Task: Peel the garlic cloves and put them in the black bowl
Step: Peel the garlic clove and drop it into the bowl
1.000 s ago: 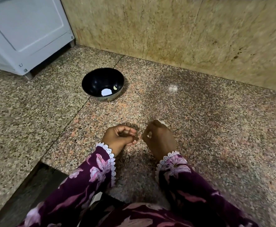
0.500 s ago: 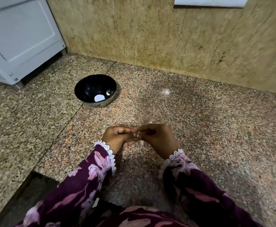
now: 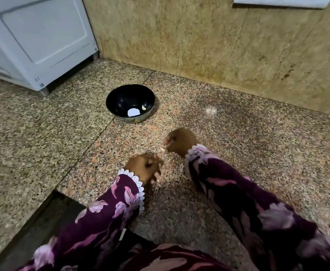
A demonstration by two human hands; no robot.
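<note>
- At the far left a white appliance [image 3: 43, 40] stood on small feet on the speckled granite floor [image 3: 43, 145], against the tan stone wall [image 3: 199, 45].
- The black bowl [image 3: 130, 98] sat on the floor, right of the appliance and well beyond your hands; one peeled garlic clove [image 3: 144, 107] lay inside near its right wall, beside a bright white patch on the bottom.
- Your left hand [image 3: 143, 167] was low over the floor with fingers curled inward; it was blurred, so I cannot tell whether it held anything.
- Your right hand [image 3: 179, 142] was farther forward and apart from the left, fingers curled, with a small pale piece [image 3: 163, 148] showing at the fingertips. I took it for a garlic clove or its skin, but the blur left that uncertain.
- Both arms wore purple floral sleeves [image 3: 238, 202] with white lace cuffs.
</note>
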